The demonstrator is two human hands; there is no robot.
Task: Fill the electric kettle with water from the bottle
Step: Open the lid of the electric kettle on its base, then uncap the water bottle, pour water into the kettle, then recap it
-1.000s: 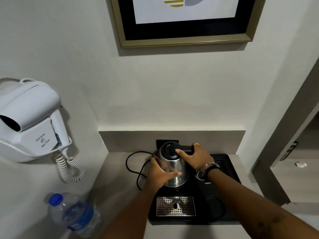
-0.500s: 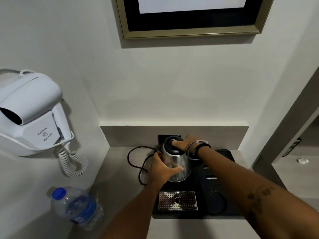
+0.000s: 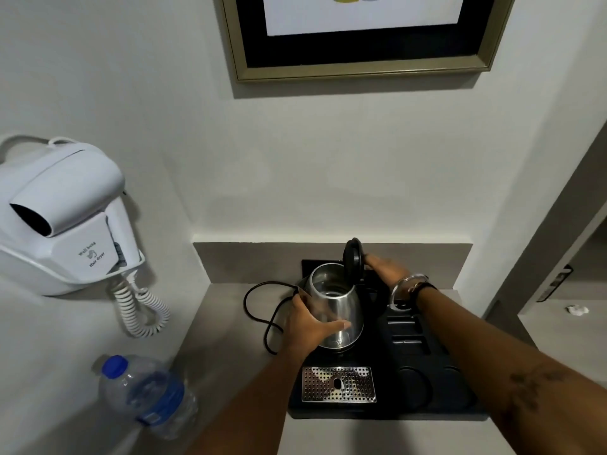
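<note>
A steel electric kettle (image 3: 341, 303) stands on a black tray (image 3: 427, 382) at the back of the counter. Its black lid (image 3: 353, 260) is swung up and the inside shows. My left hand (image 3: 310, 326) wraps the kettle's body from the left. My right hand (image 3: 384, 269) rests behind the raised lid, fingers on it. A clear water bottle (image 3: 147, 395) with a blue cap and blue label stands at the counter's near left corner, untouched.
A white wall hair dryer (image 3: 62, 215) with a coiled cord hangs on the left wall. The kettle's black power cord (image 3: 259, 307) loops on the counter left of the tray. A perforated metal drip grate (image 3: 338, 384) sits in the tray's front. A framed picture (image 3: 361, 37) hangs above.
The kettle lid has gone from closed to standing upright. My right hand moved from the top of the lid to behind it. My left hand stayed on the kettle body.
</note>
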